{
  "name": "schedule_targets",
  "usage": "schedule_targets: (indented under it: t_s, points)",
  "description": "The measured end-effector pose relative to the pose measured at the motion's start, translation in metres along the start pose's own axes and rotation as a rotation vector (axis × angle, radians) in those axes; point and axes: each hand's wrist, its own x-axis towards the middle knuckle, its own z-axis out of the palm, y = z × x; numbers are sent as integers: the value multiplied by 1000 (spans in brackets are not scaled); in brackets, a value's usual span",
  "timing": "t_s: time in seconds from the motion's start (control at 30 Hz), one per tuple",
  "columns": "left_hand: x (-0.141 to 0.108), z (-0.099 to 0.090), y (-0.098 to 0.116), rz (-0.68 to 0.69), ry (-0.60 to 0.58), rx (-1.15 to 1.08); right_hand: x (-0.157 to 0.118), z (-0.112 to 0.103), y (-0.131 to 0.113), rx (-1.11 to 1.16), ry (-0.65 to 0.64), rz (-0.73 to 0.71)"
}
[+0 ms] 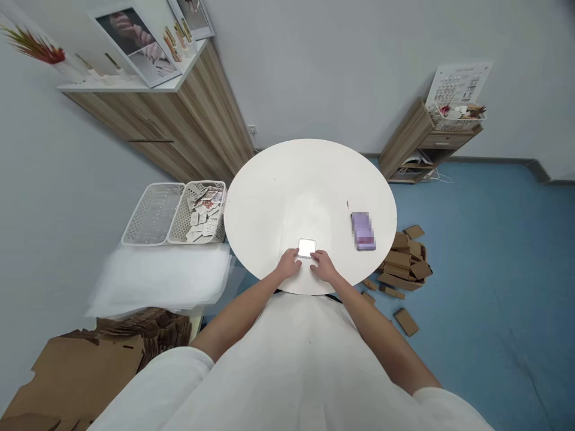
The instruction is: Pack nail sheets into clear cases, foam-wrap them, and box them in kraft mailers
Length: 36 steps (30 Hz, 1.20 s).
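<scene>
A small rectangular, bright white item with a thin greyish edge (307, 247) lies near the front edge of a round white table (269, 179). Its exact kind is too small and glaring to make out. My left hand (288, 264) holds its left side, with the fingertips at the left edge and the thumb lower down. On the other side, my right hand (324, 265) grips the lower right corner with bent fingers. To the right on the tabletop lies a purple phone-shaped object (363, 230), blurred by pixels.
Left of the table are a white basket of small printed cards (204, 218), a basket of clear pieces (155, 212), white sheets (162, 275) and flattened cardboard (90, 371). Small brown boxes (406, 260) lie on the floor at right. Wooden cabinets (211, 108) stand behind.
</scene>
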Motion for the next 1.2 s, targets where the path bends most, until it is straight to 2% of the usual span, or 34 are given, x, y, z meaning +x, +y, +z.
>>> schedule_targets:
  t_s: [0.1, 0.2, 0.3, 0.4, 0.57, 0.8, 1.0, 1.2]
  points:
    - [-1, 0, 1, 44, 11, 111, 1, 1, 4, 20, -21, -15]
    - [-7, 1, -4, 49, 74, 223, -4, 3, 8, -6, 13, -51]
    - [-18, 3, -12, 61, 100, 322, -13, 5, 11, -175, 30, -191]
    - [-28, 3, -19, 111, 72, 436, -18, 9, 11, -421, -41, -322]
    - [-36, 2, -21, 153, 35, 556, -10, 17, 10, -646, -65, -347]
    - [-35, -4, -20, 231, 24, 633, -1, 22, 6, -668, -51, -308]
    - [-29, -12, -30, 281, 28, 629, -18, 14, 0, -648, -12, -271]
    - [-24, -21, -41, 339, -13, 488, -35, 10, 15, -537, 149, -281]
